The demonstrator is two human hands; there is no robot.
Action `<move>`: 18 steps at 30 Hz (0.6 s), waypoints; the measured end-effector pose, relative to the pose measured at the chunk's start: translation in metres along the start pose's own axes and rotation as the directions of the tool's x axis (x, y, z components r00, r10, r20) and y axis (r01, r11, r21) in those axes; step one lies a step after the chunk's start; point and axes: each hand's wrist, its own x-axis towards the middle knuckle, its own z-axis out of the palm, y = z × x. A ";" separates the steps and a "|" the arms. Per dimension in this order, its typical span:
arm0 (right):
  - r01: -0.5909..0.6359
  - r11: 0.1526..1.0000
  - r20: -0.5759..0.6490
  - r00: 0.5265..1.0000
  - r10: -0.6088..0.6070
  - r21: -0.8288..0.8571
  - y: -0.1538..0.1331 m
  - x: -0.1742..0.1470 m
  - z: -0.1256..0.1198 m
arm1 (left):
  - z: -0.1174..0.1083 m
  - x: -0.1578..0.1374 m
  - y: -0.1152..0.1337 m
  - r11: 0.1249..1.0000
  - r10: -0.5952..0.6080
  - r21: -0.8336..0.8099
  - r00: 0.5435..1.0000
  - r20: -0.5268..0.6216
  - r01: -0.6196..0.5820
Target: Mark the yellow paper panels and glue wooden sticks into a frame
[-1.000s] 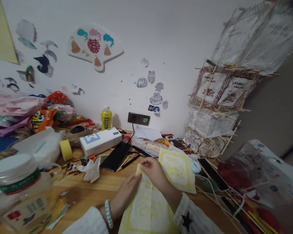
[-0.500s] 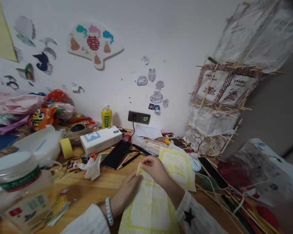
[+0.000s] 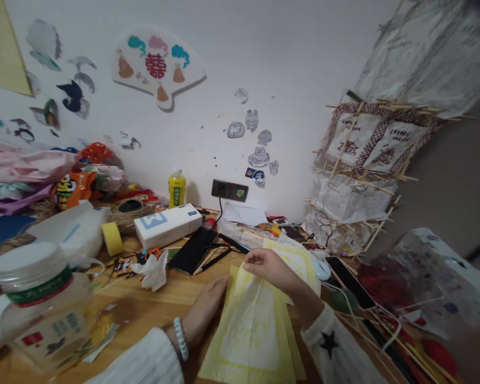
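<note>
- The right hand (image 3: 266, 265) has its grip pinched on the top edge of the yellow-bordered sheet (image 3: 248, 330); the sheet slopes down from the fingers toward the person, over the bench (image 3: 176, 301);
- The left hand (image 3: 206, 305) lies along the sheet's left edge, fingers stretched forward; I cannot tell whether its grip holds the paper;
- A second yellow-bordered paper (image 3: 309, 269) lies behind the right hand, near the white mouse (image 3: 322, 270);
- A crumpled tissue (image 3: 155, 271) and a black slab (image 3: 192, 250) lie beyond the left hand
</note>
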 end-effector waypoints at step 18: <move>0.092 0.985 0.019 0.996 -0.090 -0.145 0.027 0.013 0.006 | 0.012 -0.004 0.006 0.987 -0.061 -0.134 0.978 0.198 0.089</move>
